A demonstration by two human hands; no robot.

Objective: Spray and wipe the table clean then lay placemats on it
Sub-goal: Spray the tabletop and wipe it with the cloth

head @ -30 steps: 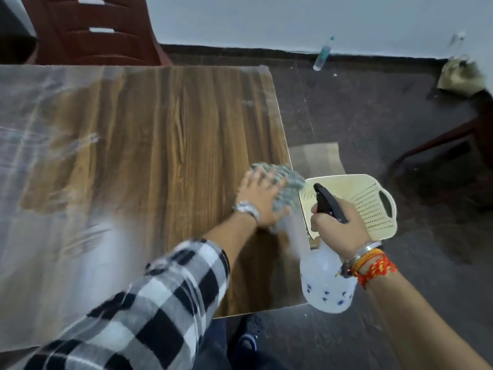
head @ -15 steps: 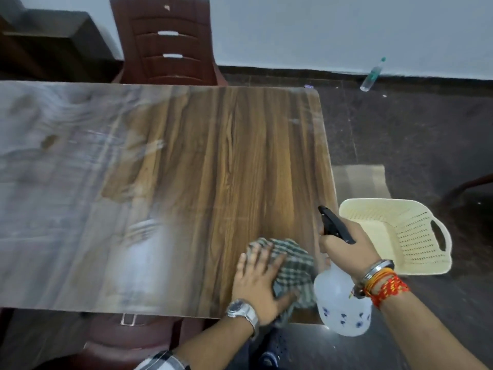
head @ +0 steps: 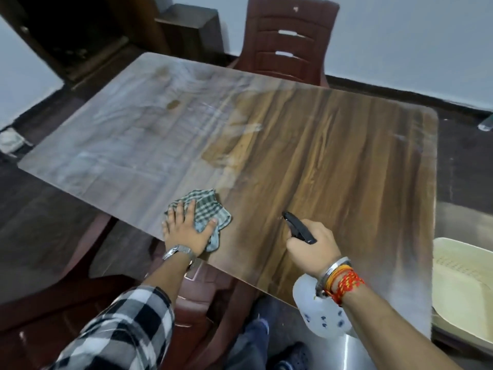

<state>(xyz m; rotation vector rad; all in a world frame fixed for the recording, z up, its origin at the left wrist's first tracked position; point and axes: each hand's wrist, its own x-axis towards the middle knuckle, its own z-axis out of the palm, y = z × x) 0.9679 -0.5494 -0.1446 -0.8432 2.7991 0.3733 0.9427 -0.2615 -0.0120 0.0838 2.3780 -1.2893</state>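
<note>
- On the table's [head: 333, 156] near edge I see the cloth [head: 206, 205], checked green and white, bunched up, lying on the top.
- Left hand [head: 186, 231]: flat on the cloth, fingers straight and spread, thumb out to the right. The palm covers the cloth's near-left part.
- Watch [head: 178, 251] on that wrist, and a black-and-white checked sleeve [head: 120, 329] behind it.
- Right hand [head: 312, 245]: fingers curled round the neck of the spray bottle [head: 320, 313], well to the right of the cloth and apart from it.
- Black nozzle [head: 297, 228] sticks out above the fist, pointing far-left over the table. I cannot tell whether a finger is on the trigger.
- The bottle's white body, with blue marks, hangs below the wrist, past the table's near edge.
- Bangle [head: 334, 267] and red-orange threads [head: 345, 284] on the right wrist.
- Table top: a whitish, streaky film [head: 128, 134] covers the left half, and the right half shows dark wood grain. The cloth sits about where the two meet.
- Cream perforated basket [head: 458, 289] to the right of the table, lower than the top, cut off by the frame.
- Brown chair [head: 288, 41] at the far side; a second chair [head: 202, 295] is tucked under the near edge, below the left hand.
</note>
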